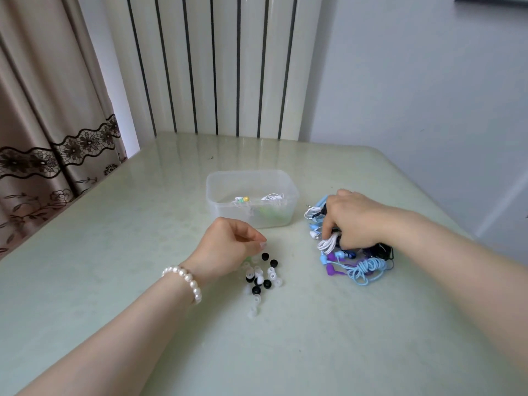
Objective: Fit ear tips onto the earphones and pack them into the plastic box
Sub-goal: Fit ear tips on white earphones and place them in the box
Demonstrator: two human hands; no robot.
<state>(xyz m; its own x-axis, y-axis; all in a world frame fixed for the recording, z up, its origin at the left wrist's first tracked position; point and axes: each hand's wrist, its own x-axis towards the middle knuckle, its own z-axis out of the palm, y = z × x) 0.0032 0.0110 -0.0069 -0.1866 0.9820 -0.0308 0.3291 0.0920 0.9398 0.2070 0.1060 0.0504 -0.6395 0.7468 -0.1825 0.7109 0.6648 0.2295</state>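
Earphone and tip being picked up beside the box [251,195]

White coil [328,242] is gripped by right hand [354,221]; a tip is seemingly pinched by left hand [228,247]; tip should be pushed on squarely.

Pale green table top [143,252] — smooth, glossy, stone-like finish, reflects the radiator. Rectangular translucent plastic box [217,192]: frosted, semi-matt walls. Small black and clear ear tips [264,277] look like soft silicone, the black ones matt. Bundled earphone cables in white, light blue, purple and black [363,267] — smooth rubbery plastic sheath, slight sheen. White pearl-bead bracelet [187,281]: glossy, lustrous. White ribbed radiator [228,67] looks like painted metal, satin gloss. Beige curtain [43,110] is woven cloth, matt, with dark lace trim.
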